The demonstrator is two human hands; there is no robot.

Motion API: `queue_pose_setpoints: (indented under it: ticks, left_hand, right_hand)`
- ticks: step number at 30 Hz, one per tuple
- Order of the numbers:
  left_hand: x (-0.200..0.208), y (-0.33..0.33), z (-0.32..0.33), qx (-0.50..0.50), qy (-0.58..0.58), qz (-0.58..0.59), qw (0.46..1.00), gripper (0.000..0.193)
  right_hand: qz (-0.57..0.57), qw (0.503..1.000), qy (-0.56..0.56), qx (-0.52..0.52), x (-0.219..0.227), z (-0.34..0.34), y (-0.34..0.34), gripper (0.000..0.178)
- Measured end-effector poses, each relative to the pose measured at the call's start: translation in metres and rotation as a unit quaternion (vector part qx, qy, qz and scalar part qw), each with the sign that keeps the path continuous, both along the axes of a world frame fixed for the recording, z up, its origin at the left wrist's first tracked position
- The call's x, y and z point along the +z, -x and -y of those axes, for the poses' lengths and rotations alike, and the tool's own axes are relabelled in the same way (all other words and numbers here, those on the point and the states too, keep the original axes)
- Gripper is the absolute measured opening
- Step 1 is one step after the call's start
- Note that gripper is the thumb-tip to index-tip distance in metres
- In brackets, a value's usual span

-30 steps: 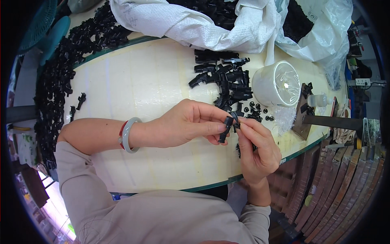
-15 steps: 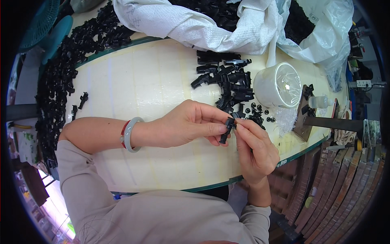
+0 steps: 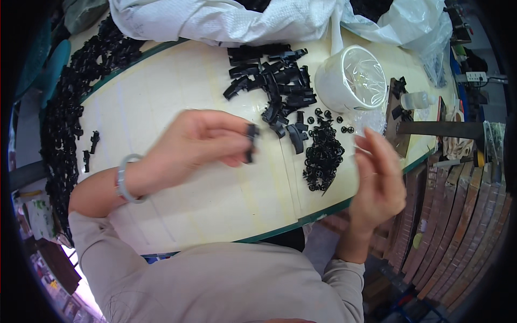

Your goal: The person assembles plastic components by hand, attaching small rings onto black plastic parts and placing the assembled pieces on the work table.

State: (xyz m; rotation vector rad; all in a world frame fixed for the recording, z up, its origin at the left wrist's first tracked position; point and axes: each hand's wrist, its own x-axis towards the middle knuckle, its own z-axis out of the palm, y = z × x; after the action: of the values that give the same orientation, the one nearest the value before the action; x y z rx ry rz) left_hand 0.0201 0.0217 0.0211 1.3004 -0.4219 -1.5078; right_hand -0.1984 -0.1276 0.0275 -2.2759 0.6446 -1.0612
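Observation:
My left hand (image 3: 189, 141) is closed in a pinch around a black plastic part (image 3: 251, 144), held over the table and slightly smeared by motion. To the right, my right hand (image 3: 379, 180) hovers near the table's front edge. Its fingers are slightly curled and apart from the thumb, with nothing visible between them. Between the hands lies a heap of small black wheel-like pieces (image 3: 324, 156). Just beyond the heap is a curved black part (image 3: 295, 139), and farther back a loose pile of longer black parts (image 3: 288, 78).
A white tub (image 3: 331, 81) lined with clear plastic stands behind the small pieces. White sacks (image 3: 226, 24) line the back. Many black parts (image 3: 59, 134) cover the left side; two (image 3: 95, 141) lie apart. A dark metal bar (image 3: 441, 128) and small clear bottle (image 3: 416, 100) are at right.
My hands have separated. The left has drawn back leftward with the black part, while the right has let go of it and moved right. The view has shifted, uncovering the heap of small pieces.

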Motion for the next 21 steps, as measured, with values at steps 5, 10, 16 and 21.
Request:
queue_pose_setpoints:
  ticks: [5,10,16,21]
  left_hand:
    - [-0.002,-0.055,-0.033,0.081,-0.068,0.217,0.97,0.022]
    - [0.002,-0.081,-0.048,0.155,-0.148,0.364,0.906,0.021]
    - [0.012,-0.086,-0.057,0.15,-0.167,0.467,0.855,0.02]
    - [0.02,-0.05,-0.052,0.11,0.068,0.647,0.751,0.019]
  right_hand:
    - [-0.129,0.991,-0.026,-0.038,-0.001,0.006,0.012,0.027]
    - [-0.174,0.984,0.027,0.023,-0.006,0.008,-0.01,0.021]
    - [-0.214,0.974,0.061,0.039,-0.013,0.007,-0.027,0.014]
    - [-0.195,0.98,0.008,0.047,-0.016,0.009,-0.021,0.014]
